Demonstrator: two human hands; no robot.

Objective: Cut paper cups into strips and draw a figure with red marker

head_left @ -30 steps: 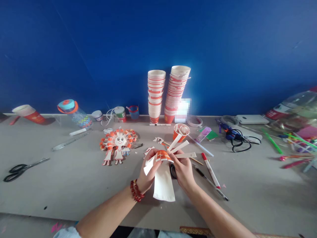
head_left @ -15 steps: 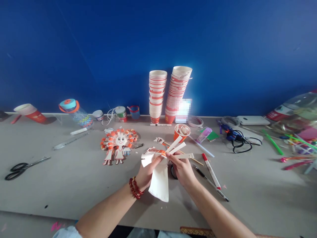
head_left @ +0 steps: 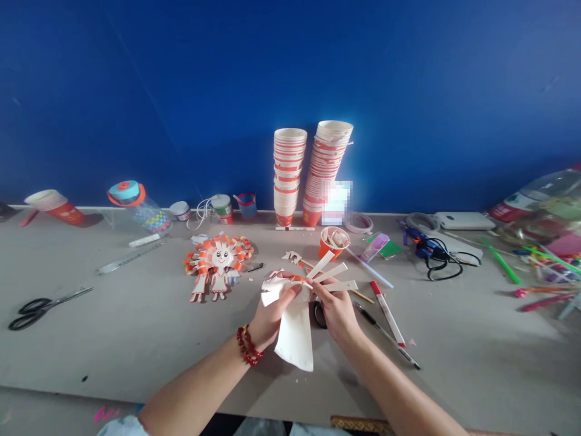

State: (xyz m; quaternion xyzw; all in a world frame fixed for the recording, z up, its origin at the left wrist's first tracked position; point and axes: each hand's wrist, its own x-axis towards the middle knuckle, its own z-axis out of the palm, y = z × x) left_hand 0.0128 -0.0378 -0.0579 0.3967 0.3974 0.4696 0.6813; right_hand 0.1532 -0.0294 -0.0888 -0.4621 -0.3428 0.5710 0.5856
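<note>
Now the left hand (head_left: 269, 318) and right hand (head_left: 338, 309) grip the cut paper cup (head_left: 298, 312) over the surface (head_left: 172, 345), towards its near edge: white, narrow strips (head_left: 333, 272) fanning out, broad flap (head_left: 296, 345) hanging, orange patch (head_left: 298, 279) showing.

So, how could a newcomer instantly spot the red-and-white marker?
Find the two tall cup stacks before the blue wall, then look down to the right hand. Just right of it lies the marker, white with red ends, thicker than the pen beside it.
</note>
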